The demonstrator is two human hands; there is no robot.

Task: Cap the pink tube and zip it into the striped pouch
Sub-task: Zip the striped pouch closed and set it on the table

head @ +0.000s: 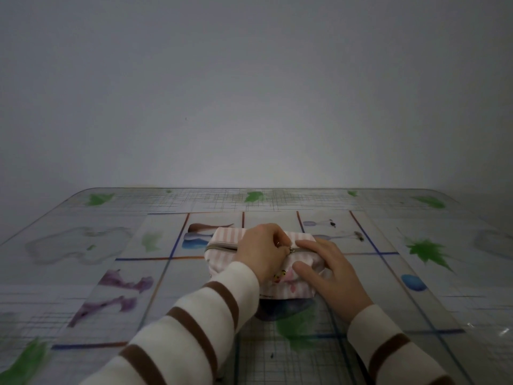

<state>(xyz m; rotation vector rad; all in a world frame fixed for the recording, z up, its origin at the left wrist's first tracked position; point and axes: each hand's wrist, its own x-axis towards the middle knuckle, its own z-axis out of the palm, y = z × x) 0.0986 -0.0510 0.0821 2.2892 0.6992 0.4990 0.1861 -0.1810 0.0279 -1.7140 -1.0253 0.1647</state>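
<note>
Closing the zip calls for a steady pull along the teeth while the right hand [330, 268], spread flat with its grip released, pins the striped pouch [222, 240] to the surface [83, 273] near the person. The left hand [261, 251] is clenched in a pinch on the zipper pull [291, 249], roughly mid-track. The pink tube is not visible and is judged to be inside the pouch; its capping cannot be confirmed.
</note>
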